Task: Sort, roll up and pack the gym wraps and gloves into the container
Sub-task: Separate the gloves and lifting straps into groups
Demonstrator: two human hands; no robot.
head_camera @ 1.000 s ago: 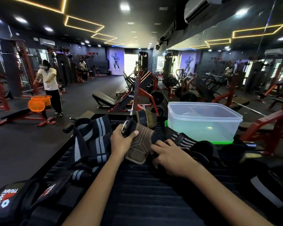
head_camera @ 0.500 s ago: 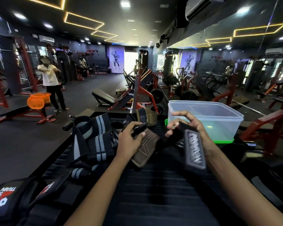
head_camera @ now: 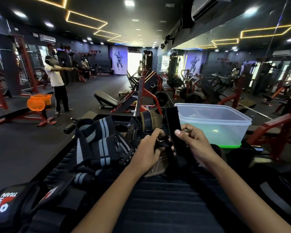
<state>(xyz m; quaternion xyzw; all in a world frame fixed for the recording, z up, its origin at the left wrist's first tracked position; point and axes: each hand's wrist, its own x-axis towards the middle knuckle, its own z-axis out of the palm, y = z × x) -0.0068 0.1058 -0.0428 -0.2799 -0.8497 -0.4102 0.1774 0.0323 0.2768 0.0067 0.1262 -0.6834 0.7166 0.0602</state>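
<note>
My right hand pinches a black strap that stands upright in front of the clear plastic container. My left hand grips the strap's lower end at a metal ring, over a brown leather glove. A second brown glove lies behind my hands. Dark wraps with grey stripes are piled to the left. Black gloves with a red and white logo lie at the near left.
Everything rests on a black ribbed bench pad. More dark gear lies at the right. A person stands on the gym floor at far left near an orange basket. Red weight machines stand behind the bench.
My right hand lifted the black strap off the pile and turned it upright in front of the container. My left hand moved from the glove's edge to the strap's ring end.
</note>
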